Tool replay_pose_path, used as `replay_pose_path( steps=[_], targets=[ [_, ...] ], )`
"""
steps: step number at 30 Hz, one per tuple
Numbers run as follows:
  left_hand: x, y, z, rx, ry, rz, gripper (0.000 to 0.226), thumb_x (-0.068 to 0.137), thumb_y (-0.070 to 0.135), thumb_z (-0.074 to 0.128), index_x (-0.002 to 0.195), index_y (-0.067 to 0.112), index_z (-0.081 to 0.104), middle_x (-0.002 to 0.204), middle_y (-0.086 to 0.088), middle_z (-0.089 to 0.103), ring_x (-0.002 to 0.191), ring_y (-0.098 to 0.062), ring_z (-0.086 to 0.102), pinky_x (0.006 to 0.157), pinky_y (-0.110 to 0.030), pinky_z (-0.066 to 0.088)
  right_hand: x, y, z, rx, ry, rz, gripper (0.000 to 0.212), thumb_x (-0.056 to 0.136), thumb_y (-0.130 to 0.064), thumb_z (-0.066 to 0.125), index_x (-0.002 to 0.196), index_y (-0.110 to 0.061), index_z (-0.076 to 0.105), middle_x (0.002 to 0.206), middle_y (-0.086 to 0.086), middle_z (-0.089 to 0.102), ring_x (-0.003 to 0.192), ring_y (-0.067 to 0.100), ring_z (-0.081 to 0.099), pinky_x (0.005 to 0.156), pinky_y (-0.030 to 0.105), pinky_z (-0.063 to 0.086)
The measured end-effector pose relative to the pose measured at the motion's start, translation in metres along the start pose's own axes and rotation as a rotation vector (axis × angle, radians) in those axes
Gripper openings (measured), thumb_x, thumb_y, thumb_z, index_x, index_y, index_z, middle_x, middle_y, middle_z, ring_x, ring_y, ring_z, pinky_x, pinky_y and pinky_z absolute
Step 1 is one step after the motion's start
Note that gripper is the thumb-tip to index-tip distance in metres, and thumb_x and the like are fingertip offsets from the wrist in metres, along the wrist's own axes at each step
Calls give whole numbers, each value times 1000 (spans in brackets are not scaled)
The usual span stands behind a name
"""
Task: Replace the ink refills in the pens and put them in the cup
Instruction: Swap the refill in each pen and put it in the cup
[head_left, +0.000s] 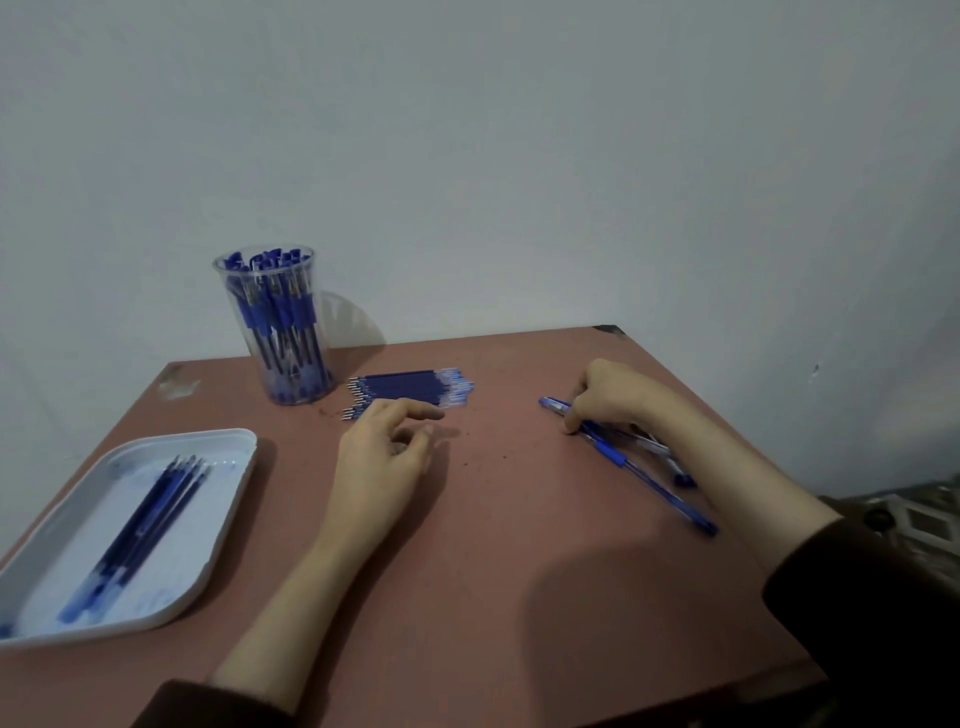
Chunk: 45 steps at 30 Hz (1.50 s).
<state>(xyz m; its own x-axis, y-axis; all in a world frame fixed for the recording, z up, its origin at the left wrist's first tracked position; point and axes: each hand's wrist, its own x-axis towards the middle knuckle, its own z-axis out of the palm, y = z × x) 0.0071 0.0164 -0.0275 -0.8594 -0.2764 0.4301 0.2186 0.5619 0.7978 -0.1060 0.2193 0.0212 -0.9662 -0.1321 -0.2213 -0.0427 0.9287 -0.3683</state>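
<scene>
A clear plastic cup (280, 332) packed with several blue pens stands at the back left of the table. Beside it lies a neat row of blue ink refills (415, 387). My left hand (384, 452) rests on the table just in front of that row, fingers loosely curled, holding nothing. On the right, several blue pens (644, 467) lie in a loose pile. My right hand (608, 397) is on the far end of that pile, its fingers curled round one pen whose tip sticks out to the left.
A white tray (228, 457) at the front left holds several refills lying lengthwise. The brown table (519, 519) meets a pale wall at the back. Its right edge drops off beside a patterned floor.
</scene>
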Motion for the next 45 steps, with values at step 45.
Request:
replay_pose_path(
  steps=[45],
  targets=[
    [5,-36,-39,286,-286,-36,11,78,35,73,86,28,76,94,10,63,100,-12,53,91,-27,42,-18,-67,75,291,295,-654,16,88,-15,63,92,-26,52,79,-10,61,74,7,56,65,18,41]
  ],
)
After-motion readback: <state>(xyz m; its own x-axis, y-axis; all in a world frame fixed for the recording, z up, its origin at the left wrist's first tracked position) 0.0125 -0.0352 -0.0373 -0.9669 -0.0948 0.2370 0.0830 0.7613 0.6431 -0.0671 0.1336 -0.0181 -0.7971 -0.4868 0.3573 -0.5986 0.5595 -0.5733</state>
